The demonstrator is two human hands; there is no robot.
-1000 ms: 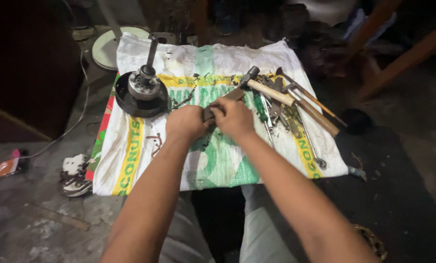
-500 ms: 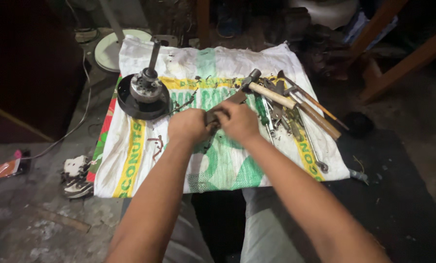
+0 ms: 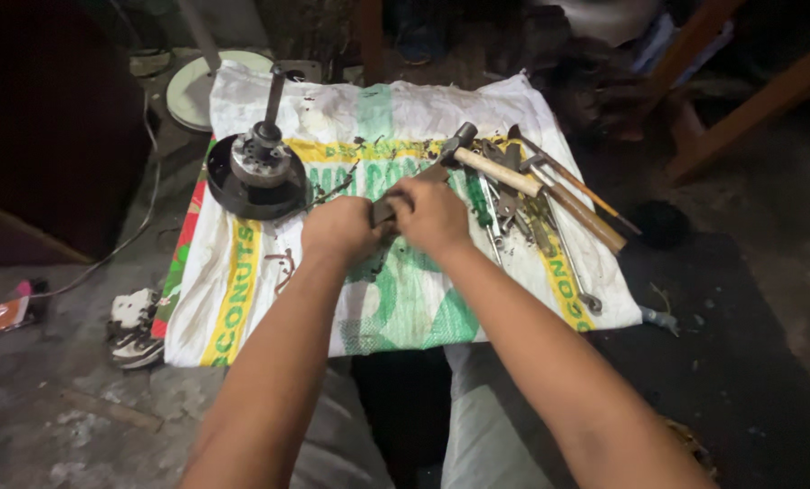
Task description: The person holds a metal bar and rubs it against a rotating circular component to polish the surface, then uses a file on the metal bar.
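The head camera is looking down on a person who is sitting at a white woven plastic sack with green and yellow print, spread flat on a grimy floor. Both hands are meeting over the middle of the sack. The left hand is curling closed around the near end of a small dark metal tool, and the right hand is closing over the same piece from the other side, so the two fists are touching with the tool between them. Only a short dark stub is showing in the gap between the fists; what the tool is cannot be told. Its long axis seems to be running left to right, across the person's body, with each hand equally near it.

Just beyond the right hand, a wooden-handled hammer is lying with its steel head toward the fists and its handle pointing away to the right, among a heap of spanners and long metal tools. Well apart to the left, a round black motor disc with an upright steel shaft is standing on the sack's far left corner. A pale round base is sitting behind it.
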